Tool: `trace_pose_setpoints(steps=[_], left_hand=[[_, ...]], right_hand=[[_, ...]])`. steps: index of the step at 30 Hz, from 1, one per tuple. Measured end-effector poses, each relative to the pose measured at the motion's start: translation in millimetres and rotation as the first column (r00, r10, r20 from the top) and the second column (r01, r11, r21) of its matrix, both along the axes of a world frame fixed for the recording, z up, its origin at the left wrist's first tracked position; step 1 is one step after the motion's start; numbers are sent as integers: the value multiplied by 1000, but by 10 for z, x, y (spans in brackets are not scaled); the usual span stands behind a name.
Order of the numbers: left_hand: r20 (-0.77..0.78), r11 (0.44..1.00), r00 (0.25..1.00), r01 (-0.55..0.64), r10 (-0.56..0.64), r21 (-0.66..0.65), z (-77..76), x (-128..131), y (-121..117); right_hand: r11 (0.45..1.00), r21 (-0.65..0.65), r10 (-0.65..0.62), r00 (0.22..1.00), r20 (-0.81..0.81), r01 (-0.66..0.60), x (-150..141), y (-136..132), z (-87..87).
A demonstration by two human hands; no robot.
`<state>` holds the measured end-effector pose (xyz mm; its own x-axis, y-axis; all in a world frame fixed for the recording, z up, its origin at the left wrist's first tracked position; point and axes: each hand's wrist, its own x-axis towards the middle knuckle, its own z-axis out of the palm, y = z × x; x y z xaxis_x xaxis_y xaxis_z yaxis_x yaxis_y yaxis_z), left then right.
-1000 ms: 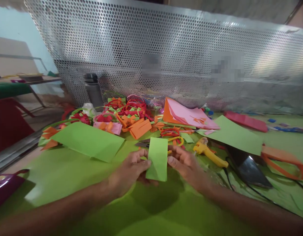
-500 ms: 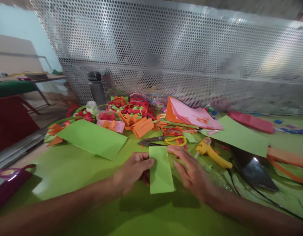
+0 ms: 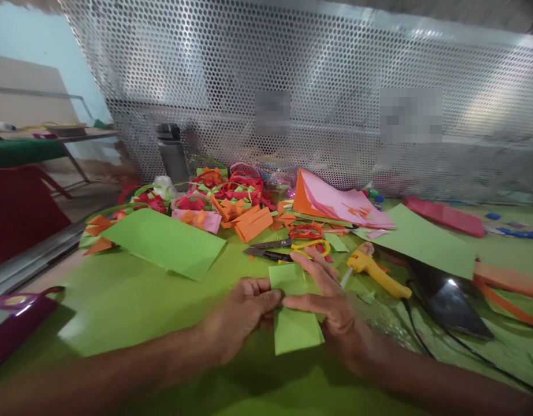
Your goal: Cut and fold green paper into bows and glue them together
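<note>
Green paper strip [image 3: 295,336] between both hands' fingers, long axis pointing away from the body. Left hand [image 3: 245,313] pinches its left edge, thumb on top. Right hand [image 3: 336,309], fingers spread, crosses its middle; grip unclear. Neither nearer.

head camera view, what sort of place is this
Likely a paper-craft workspace: a yellow glue gun, scissors and cut orange paper lie on a green tabletop.
</note>
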<state>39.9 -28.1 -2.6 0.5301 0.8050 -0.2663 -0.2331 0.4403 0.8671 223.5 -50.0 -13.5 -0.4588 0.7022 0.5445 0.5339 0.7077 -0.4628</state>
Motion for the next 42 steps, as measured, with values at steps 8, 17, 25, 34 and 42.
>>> trace_pose_setpoints(steps=[8,17,25,34,42], left_hand=[[-123,985,989,96,-79,146,57,-2,10],[-156,981,976,169,-153,93,66,0,-7],[-99,989,992,85,-73,117,44,2,-8],[69,997,997,-41,46,-72,-2,-19,37],[-27,970,999,37,-32,242,-5,-7,-23]], right_hand=[[950,-284,-217,926,-309,128,-114,24,92],[894,-446,-152,900,-408,-51,-120,41,96],[885,458,-52,961,272,-82,-54,-90,122],[878,451,13,951,310,-159,-117,-104,89],[999,-48,7,997,-76,-10,-179,-94,132]])
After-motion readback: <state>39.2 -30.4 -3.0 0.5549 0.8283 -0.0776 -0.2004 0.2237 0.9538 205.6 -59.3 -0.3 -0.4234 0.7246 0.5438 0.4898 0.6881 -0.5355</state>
